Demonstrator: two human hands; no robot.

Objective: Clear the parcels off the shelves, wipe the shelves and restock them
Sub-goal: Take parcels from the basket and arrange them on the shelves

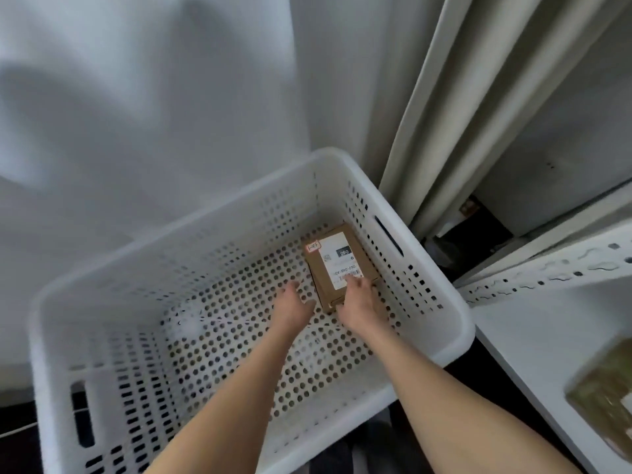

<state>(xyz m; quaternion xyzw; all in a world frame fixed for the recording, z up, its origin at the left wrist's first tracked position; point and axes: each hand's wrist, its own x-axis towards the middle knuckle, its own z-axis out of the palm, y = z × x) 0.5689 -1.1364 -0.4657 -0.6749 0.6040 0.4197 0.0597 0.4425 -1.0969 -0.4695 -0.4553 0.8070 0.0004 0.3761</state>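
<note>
- white wall (136, 97) behind basket (460, 331).
- left hand (294, 304) reaches down in, fingers loosely spread, empty, just left of parcel (337, 265).
- right hand (359, 302), reaching likewise, grips parcel's near end.

One head-worn wide-angle camera supplied the only view. It faced forward and steeply downward, looking into the white basket (205, 220) from above its near rim. The basket filled most of the frame at close range; the parcel (337, 265) at its far right corner sat near frame centre. The wall (136, 97) occupied the upper left, the shelf (513, 336) the right edge.
</note>
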